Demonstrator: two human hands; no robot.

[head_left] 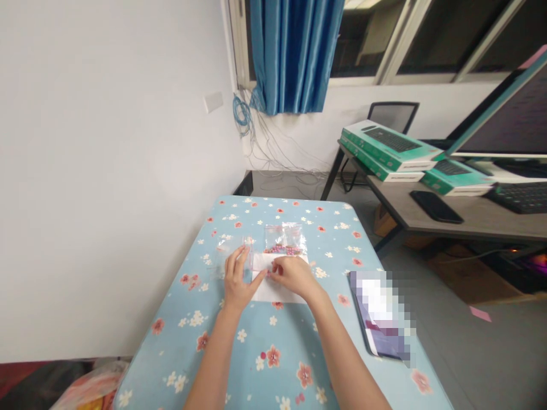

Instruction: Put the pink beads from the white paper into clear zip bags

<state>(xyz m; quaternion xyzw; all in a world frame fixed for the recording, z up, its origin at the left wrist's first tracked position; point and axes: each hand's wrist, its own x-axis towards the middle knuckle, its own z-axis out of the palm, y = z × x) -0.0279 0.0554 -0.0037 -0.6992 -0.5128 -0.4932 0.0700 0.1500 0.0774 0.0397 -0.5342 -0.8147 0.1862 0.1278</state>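
Both my hands work over a white sheet (pixel 273 290) lying on the blue flowered tablecloth (pixel 256 347). My left hand (pixel 238 280) rests at the sheet's left edge with its fingers pinched near the middle. My right hand (pixel 294 275) is curled over the sheet, fingertips meeting the left hand's. What they pinch is too small to make out. Just beyond the hands lies a clear plastic bag (pixel 284 239) with pink beads along its lower edge. A second, smaller clear bag (pixel 231 246) lies to its left.
A blurred flat tablet or phone (pixel 382 319) lies at the table's right edge. To the right stands a grey desk (pixel 427 219) with green keyboard boxes (pixel 388 149), a black phone (pixel 436 206) and a monitor. The white wall runs close along the left.
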